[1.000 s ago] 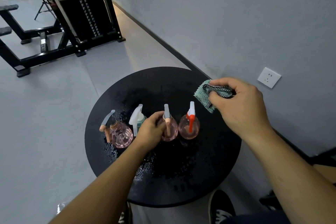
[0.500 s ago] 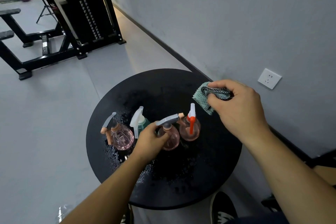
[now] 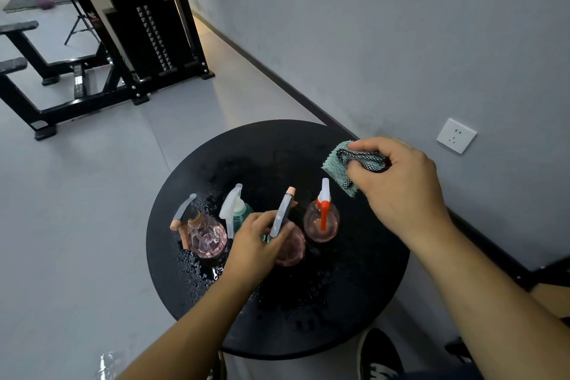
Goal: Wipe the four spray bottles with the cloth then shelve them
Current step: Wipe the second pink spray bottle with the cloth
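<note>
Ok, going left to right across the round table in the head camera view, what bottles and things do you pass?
Pink bottle with grey trigger → teal bottle with white trigger → left hand gripping the pink bottle with the peach nozzle → pink bottle with orange trigger → cloth held in the right hand.

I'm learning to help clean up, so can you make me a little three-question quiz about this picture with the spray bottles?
1. True or false: the right hand holds the cloth.
2. How many spray bottles are at the round black table?
3. Which bottle does the left hand grip? A: orange-trigger bottle. B: grey-headed pink bottle. C: teal bottle.

Key: 1 true. 2 four. 3 B.
</note>
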Demonstrator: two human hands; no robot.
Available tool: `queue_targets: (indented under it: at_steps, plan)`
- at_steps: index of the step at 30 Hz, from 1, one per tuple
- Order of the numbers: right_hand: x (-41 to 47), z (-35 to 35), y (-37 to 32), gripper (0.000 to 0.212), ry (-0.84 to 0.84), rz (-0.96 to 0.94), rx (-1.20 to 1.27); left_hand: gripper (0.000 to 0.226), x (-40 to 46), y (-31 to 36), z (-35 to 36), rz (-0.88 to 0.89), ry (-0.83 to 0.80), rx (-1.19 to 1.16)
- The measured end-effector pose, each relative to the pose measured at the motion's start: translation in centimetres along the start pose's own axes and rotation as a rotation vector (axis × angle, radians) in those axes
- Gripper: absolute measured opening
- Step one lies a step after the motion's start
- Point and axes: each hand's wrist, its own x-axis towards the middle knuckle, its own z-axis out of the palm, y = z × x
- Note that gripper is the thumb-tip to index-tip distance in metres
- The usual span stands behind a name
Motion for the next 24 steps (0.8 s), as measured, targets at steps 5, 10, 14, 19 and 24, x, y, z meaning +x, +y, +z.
queue_targets:
  at_steps: [5, 10, 14, 19, 24]
  plan:
    - [0.1, 0.1, -0.1, 0.024, -0.01, -0.001, 0.024, 0.016, -0.4, 1.0, -0.6, -0.081, -0.016, 0.02]
    - [0.2, 0.4, -0.2, 0.024, -0.018, 0.003, 0.032, 0.011, 0.0, 2.7, -2.6, -0.133, 0.078, -0.054]
    - [0.4, 0.7, -0.6, 0.024, -0.021, -0.006, 0.03, 0.014, 0.4, 5.0, -4.8, -0.135, 0.086, -0.197]
    - [0.5, 1.3, -1.2, 0.024, -0.021, -0.001, 0.063, 0.013, 0.4, 8.8, -7.8, -0.109, 0.09, -0.4]
    - [0.6, 1.7, -2.5, 0.024, -0.02, 0.032, 0.125, 0.028, 0.2, 10.3, -10.4, -0.253, 0.074, -0.638]
